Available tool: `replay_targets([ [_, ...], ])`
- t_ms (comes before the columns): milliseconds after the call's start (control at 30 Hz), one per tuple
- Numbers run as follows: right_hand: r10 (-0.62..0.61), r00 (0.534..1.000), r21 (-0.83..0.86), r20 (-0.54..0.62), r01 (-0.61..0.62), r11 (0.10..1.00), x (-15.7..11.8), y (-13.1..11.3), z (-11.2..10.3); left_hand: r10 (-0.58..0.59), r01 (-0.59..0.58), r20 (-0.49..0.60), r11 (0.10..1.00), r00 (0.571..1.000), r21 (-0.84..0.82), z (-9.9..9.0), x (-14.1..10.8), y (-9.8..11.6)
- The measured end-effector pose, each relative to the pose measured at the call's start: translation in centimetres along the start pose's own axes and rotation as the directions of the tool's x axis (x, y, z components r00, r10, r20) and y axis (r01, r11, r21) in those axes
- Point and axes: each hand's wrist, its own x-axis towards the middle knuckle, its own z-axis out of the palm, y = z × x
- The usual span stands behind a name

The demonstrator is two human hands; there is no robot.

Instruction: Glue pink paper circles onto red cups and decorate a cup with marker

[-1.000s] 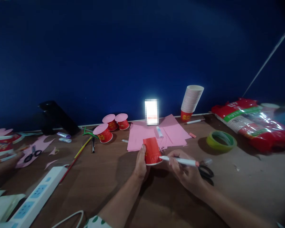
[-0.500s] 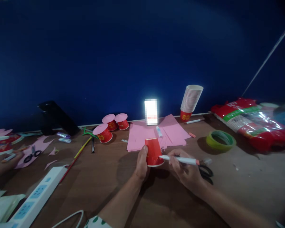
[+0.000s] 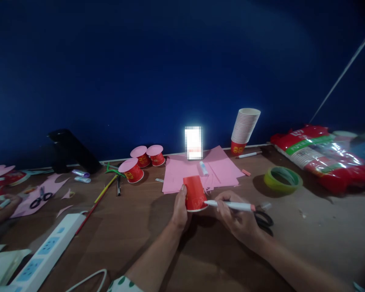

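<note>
My left hand (image 3: 180, 209) is closed round the left side of a red paper cup (image 3: 195, 192), held upside down with its white rim at the bottom. In my right hand (image 3: 235, 215) is a white marker (image 3: 237, 206) with a reddish end, its tip at the cup's lower right side. Faint lines show on the cup near the tip. Behind the cup lie pink paper sheets (image 3: 176, 174) with a small glue tube (image 3: 203, 168) on them. Black-handled scissors (image 3: 264, 220) lie partly under my right hand.
Three red cups topped with pink discs (image 3: 132, 171) stand left of the paper. At right are a leaning cup stack (image 3: 245, 125), a tape roll (image 3: 282, 180) and a red cup package (image 3: 316, 156). A power strip (image 3: 48, 247) and another person's hand (image 3: 6, 207) are at left.
The cup has shifted slightly left and turned in my left hand, and faint lines now show near the marker tip. At far left, the other person's hand has moved left with its marker.
</note>
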Motion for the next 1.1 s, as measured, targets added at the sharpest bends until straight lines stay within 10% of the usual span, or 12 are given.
replay_targets([
  [1100, -0.101, 0.994, -0.123, -0.028, 0.097, 0.988, 0.21, -0.34, -0.29, 0.002, -0.002, -0.017, 1.0, 1.0, -0.027, -0.04, 0.01, -0.16],
])
